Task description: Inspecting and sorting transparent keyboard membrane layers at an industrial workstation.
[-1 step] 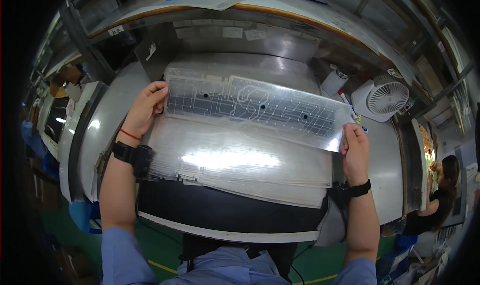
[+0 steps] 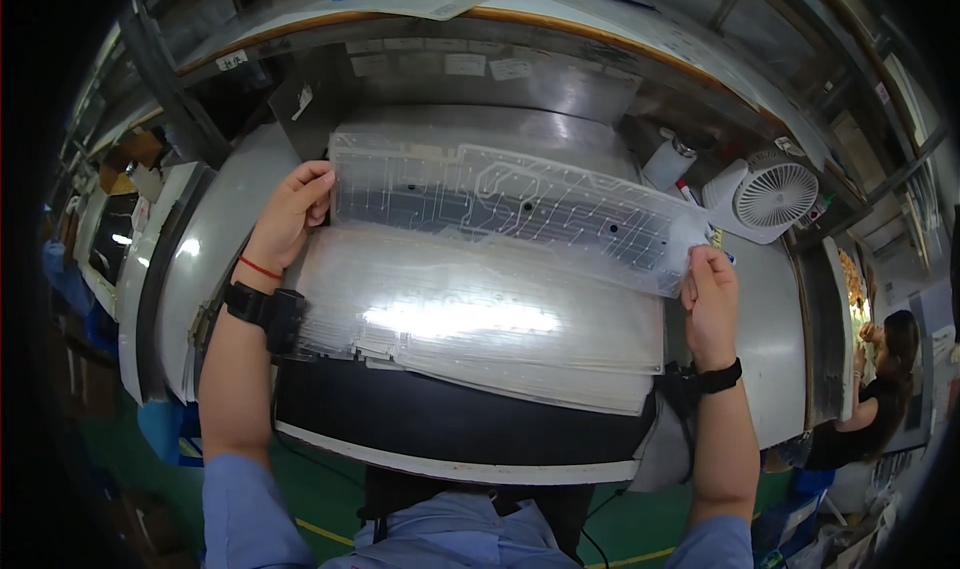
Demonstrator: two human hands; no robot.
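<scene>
Between my hands is a clear plastic circuit film (image 2: 400,184), long and rectangular, with thin silvery traces and a few black dots. My left hand (image 2: 298,207) pinches its left end between thumb and fingers. At its lower right end, the film is pinched by my right hand (image 2: 709,287). It is raised and slants down toward the right. Below and nearer to me lies a stack of similar clear sheets (image 2: 500,354), with bright glare across the top and uneven edges. Part of that stack is hidden behind the held film.
A black mat (image 2: 450,424) covers the bench's front edge. To the right stand a small white fan (image 2: 775,197) and a white bottle (image 2: 670,161). A shelf with a wooden edge (image 2: 560,21) spans the back. Another person (image 2: 880,399) sits at far right.
The film has tilted slightly in my hands, so its surface looks paler and its lower edge sits a little higher. Both hands have stayed nearly in place.
</scene>
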